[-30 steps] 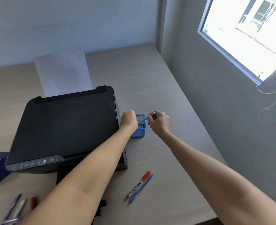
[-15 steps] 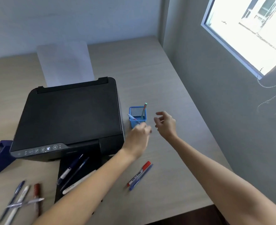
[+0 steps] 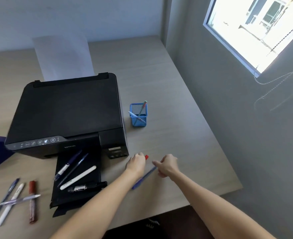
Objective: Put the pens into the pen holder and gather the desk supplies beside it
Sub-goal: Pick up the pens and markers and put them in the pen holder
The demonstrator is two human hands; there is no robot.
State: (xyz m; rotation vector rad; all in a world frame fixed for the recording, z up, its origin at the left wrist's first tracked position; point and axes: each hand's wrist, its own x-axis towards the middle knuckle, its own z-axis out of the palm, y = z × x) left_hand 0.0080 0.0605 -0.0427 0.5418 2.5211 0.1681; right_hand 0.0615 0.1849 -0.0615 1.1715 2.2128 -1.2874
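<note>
Wooden desk (image 3: pixel 168 94); left hand (image 3: pixel 136 163) fisted around red-capped marker (image 3: pixel 146 156), right hand (image 3: pixel 168 165) pinching blue pen (image 3: pixel 143 178)

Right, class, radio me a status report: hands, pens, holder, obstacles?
Left hand closed over red-capped pen. Right hand pinching blue pen on desk. Pen holder holds two pens. Path to it clear.

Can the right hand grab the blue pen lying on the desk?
Probably yes. The right hand is already at the upper end of the blue pen, and nothing lies over that end. The left hand is beside it, over a red-capped pen.
</note>
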